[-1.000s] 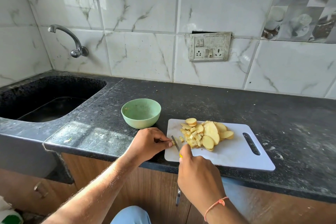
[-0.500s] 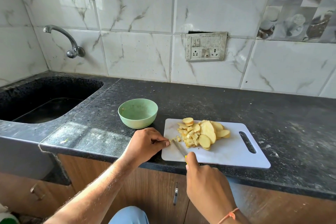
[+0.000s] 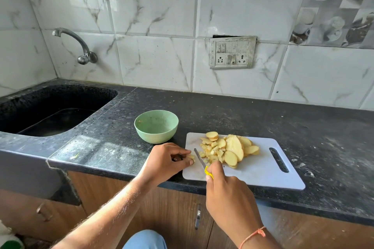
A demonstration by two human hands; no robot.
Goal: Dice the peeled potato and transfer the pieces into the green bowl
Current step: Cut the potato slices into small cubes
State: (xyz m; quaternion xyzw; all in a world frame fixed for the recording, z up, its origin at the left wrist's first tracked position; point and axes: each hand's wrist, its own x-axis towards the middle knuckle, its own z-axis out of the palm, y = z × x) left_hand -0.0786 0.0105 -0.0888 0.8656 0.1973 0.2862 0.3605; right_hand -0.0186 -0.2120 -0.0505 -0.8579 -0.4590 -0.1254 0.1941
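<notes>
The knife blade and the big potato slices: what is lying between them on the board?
In the head view, small diced potato pieces lie between the knife blade and the big slices, on the white board.

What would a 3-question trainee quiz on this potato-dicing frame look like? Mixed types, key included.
1. True or false: the green bowl already holds diced potato.
2. Multiple choice: where does the knife blade lie? A) in the sink B) on the white cutting board, between the left hand's piece and the pile C) inside the bowl
3. Short answer: what does each hand hold?

Key
1. False; no potato pieces show in it.
2. B.
3. The left hand pinches a small potato piece at the board's left edge; the right hand grips the knife's yellow handle. Uncut potato slices sit to the right of the diced bits.
</notes>
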